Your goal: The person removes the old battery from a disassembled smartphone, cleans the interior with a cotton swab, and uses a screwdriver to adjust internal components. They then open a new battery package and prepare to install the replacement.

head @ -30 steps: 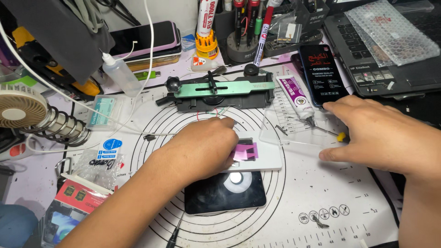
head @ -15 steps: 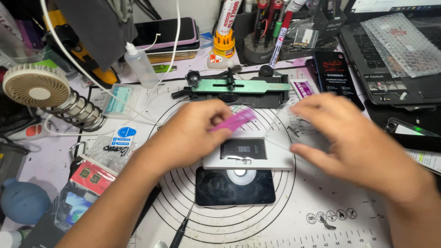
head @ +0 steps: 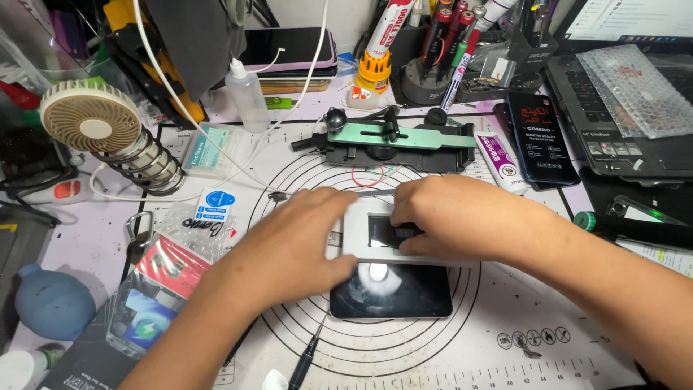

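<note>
Pretty cluttered bench: a white work mat (head: 505, 339) with black concentric rings, a small round fan (head: 90, 128) off to one side, a clear squeeze bottle (head: 247, 95), a green-and-black clamp jig (head: 393, 141) at the far edge of the rings, and a laptop (head: 621, 108) in the corner. Both forearms come in low from the near side, angled toward the middle. The left hand (head: 292, 245) lies flat, fingers loosely spread, pressing the edge of a white phone-shaped frame (head: 368, 242). The right hand (head: 451, 217) is curled over that frame's dark window, fingertips down on it. The frame sits mid-mat, overlapping a dark glass slab (head: 393, 292) just nearer.
</note>
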`<state>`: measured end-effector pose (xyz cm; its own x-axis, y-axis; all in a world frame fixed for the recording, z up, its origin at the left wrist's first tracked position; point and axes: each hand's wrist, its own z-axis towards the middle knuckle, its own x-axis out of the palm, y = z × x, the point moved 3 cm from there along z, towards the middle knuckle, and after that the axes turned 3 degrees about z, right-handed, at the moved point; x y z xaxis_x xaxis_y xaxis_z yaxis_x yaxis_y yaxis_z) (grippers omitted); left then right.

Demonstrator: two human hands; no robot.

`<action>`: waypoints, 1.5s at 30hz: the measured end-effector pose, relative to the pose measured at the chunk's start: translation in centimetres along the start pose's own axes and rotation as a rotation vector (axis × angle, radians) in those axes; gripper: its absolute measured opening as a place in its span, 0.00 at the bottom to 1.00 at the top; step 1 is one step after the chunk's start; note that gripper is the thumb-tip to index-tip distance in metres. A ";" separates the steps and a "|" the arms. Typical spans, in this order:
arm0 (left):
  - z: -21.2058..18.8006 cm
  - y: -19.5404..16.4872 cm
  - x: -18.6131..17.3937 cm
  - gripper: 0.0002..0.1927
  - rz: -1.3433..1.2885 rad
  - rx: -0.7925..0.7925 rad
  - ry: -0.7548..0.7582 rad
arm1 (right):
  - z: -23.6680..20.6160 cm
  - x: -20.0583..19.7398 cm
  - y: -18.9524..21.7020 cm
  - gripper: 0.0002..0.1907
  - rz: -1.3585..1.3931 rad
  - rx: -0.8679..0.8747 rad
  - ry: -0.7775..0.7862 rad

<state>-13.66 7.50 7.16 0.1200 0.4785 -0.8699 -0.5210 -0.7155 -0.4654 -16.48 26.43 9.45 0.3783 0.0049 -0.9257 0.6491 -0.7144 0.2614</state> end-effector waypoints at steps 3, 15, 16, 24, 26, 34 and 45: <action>0.8 0.1 1.6 0.43 -0.029 -0.039 0.154 | 0.7 -0.3 0.8 0.20 -0.051 0.077 0.039; 2.0 0.4 1.5 0.47 -0.039 -0.035 0.126 | 0.9 -0.7 2.0 0.26 -0.139 0.053 0.001; 2.0 0.2 1.2 0.47 -0.044 -0.032 0.114 | 0.6 -0.5 1.9 0.25 -0.144 0.051 0.000; 2.0 -0.2 0.8 0.50 -0.062 -0.110 0.154 | -0.5 0.6 0.9 0.13 -0.190 -0.068 -0.194; 1.9 -0.1 1.0 0.50 -0.079 -0.096 0.133 | -0.6 0.6 0.2 0.17 -0.115 -0.090 -0.292; 1.1 1.8 -1.6 0.41 -0.168 -0.057 -0.109 | -1.5 0.7 -5.2 0.14 1.036 0.068 -0.517; 0.6 2.8 -1.7 0.41 0.277 -0.156 -0.236 | -2.7 4.0 -6.0 0.11 1.860 0.133 -0.423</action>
<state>-15.77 4.98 7.44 -0.2139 0.3475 -0.9130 -0.3699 -0.8938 -0.2535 -17.05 32.66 4.93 0.2600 -0.8510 0.4564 -0.3828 0.3431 0.8578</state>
